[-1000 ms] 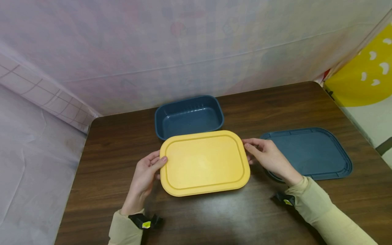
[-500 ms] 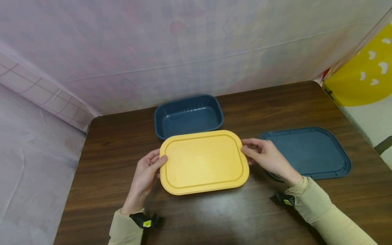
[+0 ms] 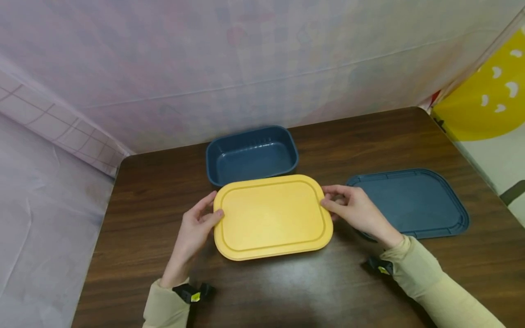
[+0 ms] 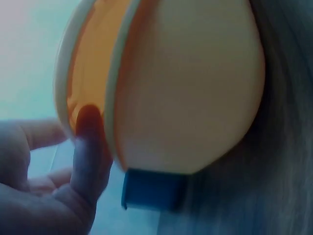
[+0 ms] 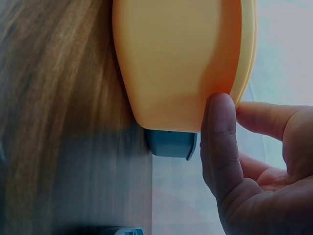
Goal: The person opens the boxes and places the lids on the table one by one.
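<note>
A yellow lid with rounded corners and a shallow groove lies over a yellow food box, whose wall shows in the left wrist view. My left hand pinches the lid's left end, thumb on top and a finger beneath it. At that end an open gap parts the lid from the box rim. My right hand pinches the right end, thumb at the lid's edge and fingers under the rim; here lid and box sit close together. The box's inside is mostly hidden.
Behind the yellow box stands an uncovered dark blue container, near the table's far edge. A dark blue lid lies at the right, partly behind my right hand. The brown wooden table meets a pale curtain at the back.
My left fingers have shifted further beneath the lid's left end, and their lower tips no longer show. My right thumb has slid slightly inward onto the lid's edge. The blue container and blue lid stay put.
</note>
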`<state>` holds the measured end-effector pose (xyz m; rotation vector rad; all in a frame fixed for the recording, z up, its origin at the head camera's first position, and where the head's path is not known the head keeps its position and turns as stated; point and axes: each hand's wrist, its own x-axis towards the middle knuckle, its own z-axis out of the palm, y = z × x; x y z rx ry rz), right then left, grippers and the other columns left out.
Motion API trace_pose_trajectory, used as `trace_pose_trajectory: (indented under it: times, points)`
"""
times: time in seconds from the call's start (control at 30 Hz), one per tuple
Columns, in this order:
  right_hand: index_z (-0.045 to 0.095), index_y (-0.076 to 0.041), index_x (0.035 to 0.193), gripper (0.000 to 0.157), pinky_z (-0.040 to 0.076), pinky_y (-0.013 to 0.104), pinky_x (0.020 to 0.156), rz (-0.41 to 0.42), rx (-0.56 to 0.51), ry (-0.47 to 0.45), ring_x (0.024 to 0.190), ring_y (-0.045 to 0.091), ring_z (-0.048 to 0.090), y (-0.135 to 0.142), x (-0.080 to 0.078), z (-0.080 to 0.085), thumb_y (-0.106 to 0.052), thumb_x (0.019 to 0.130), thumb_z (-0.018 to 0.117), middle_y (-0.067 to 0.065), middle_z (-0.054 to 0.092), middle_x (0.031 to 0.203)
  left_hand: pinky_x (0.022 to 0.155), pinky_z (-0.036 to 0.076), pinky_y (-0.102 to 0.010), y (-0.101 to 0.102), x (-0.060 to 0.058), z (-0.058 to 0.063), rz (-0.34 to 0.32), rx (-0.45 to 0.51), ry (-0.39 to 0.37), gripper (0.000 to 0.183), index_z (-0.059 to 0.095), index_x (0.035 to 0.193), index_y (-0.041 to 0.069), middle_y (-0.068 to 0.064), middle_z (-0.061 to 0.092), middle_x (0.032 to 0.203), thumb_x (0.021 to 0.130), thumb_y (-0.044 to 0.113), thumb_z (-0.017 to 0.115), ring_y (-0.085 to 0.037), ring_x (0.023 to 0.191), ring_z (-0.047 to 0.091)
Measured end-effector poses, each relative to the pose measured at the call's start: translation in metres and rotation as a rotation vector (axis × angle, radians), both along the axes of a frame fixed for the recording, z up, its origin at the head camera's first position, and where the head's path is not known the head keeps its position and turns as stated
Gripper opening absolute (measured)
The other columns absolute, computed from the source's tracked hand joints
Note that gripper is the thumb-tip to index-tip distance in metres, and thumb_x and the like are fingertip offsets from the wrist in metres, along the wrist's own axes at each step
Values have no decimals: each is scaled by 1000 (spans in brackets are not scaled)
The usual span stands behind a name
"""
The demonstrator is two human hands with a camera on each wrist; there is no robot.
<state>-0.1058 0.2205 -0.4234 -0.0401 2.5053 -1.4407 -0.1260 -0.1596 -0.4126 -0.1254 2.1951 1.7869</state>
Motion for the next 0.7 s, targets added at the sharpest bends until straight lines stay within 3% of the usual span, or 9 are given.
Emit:
trace_pose_trajectory:
  times: [0.13, 0.27, 0.37, 0.5, 0.6, 0.7]
  points:
    - [57, 5, 144, 50, 64, 31, 71, -2, 2, -1, 77, 10, 73, 0, 0, 0, -24, 104, 67, 23, 74, 117, 64, 53, -18, -9, -1, 1, -73, 21, 52, 57, 40, 161, 5, -25, 52, 151, 106, 5, 55, 0, 77, 62]
    - [57, 5, 144, 51, 64, 32, 71, -3, 1, 3, 76, 10, 74, 0, 0, 0, -24, 104, 67, 23, 74, 116, 70, 59, -18, -20, -2, -4, -168, 122, 107, 58, 34, 162, -1, -30, 43, 158, 107, 4, 50, 4, 96, 67]
    - [57, 4, 145, 51, 64, 32, 71, -2, -2, 5, 76, 10, 74, -1, 0, 0, -25, 104, 67, 23, 74, 117, 75, 61, -17, -27, -2, -9, -256, 157, 190, 60, 29, 162, -6, -35, 39, 161, 106, -3, 49, 7, 104, 69]
    - [57, 4, 145, 50, 64, 33, 71, -5, -3, 0, 76, 11, 74, -1, 0, 0, -25, 104, 67, 23, 75, 117, 71, 58, -15, -32, -1, -13, -333, -2, 408, 69, 33, 161, -5, -35, 44, 158, 97, -15, 58, 9, 109, 67]
    - [58, 4, 145, 50, 64, 32, 71, -7, 0, 1, 76, 10, 74, -1, 1, 0, -25, 104, 67, 24, 75, 118, 73, 62, -23, -30, 1, -13, -322, -243, 643, 75, 45, 157, -1, -27, 56, 151, 89, -16, 71, -10, 121, 68]
    - [58, 4, 145, 50, 64, 31, 71, -9, 4, -1, 77, 10, 74, -2, 0, -1, -25, 104, 67, 24, 75, 119, 78, 65, -36, -29, 2, -16, -298, -450, 890, 71, 59, 147, 0, -24, 65, 143, 81, -15, 81, -33, 122, 70]
